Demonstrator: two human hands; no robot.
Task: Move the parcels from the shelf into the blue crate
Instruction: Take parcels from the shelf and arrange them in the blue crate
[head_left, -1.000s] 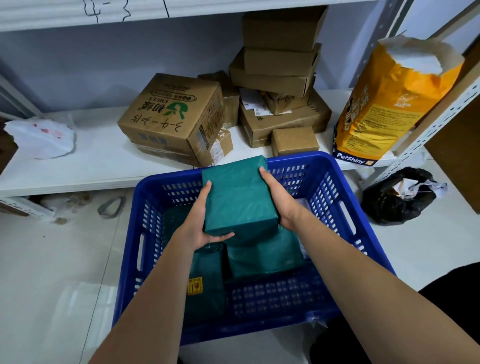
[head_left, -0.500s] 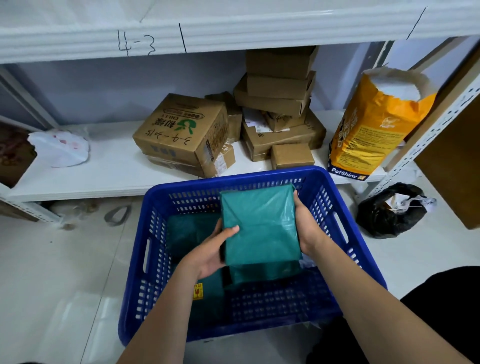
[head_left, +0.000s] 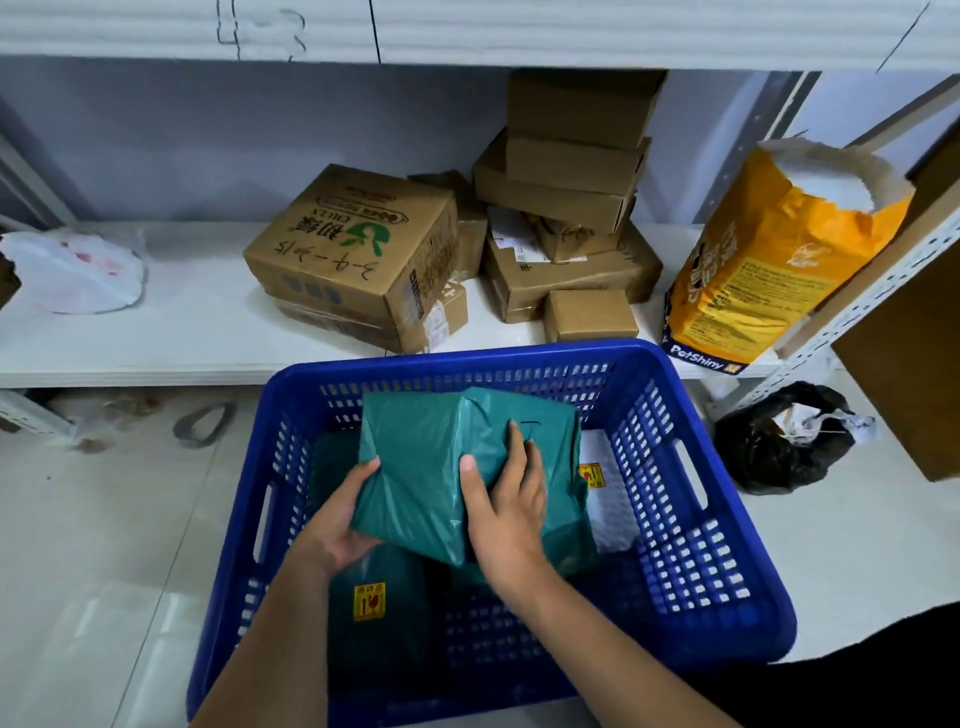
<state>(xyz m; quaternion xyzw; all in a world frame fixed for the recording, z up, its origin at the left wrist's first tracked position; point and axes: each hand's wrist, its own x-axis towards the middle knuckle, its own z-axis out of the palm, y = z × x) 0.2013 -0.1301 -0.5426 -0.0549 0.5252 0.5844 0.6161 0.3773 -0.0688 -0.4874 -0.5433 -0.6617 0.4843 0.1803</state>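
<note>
Both hands (head_left: 421, 512) on green parcel (head_left: 415, 467), inside blue crate (head_left: 722, 525), boxes (head_left: 467, 249) behind

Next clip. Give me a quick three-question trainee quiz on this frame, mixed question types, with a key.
1. True or false: both hands, the left hand and the right hand, are on the green parcel.
2. Multiple choice: the green parcel is
A) on the shelf
B) on the floor
C) inside the blue crate, above other parcels
3. Fill in: the open orange bag stands at the ____ end of the shelf, seen from the camera.

Key: 1 true; 2 C; 3 right
</note>
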